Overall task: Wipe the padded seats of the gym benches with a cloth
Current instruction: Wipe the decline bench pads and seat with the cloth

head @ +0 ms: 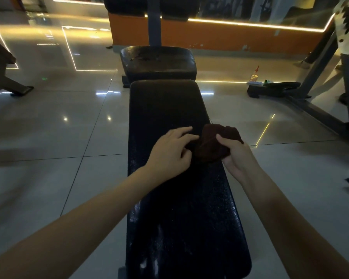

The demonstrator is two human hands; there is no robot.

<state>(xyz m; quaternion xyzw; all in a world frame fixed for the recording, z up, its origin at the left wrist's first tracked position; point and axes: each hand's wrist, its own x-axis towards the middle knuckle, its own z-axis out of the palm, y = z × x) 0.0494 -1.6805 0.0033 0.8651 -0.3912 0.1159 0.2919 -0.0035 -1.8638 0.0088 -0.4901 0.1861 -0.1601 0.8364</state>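
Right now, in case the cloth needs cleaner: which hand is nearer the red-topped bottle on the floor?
Right. The right hand, gripping the cloth, sits at the bench edge facing the bottle; the left hand is farther left.

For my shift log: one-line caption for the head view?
Bunched dark cloth on the bench pad, gripped by the right hand; left hand touches its edge.

Glossy tiled floor (48, 117) (reflecting lights), orange wall base (230, 37), glowing LED strip (250, 24).
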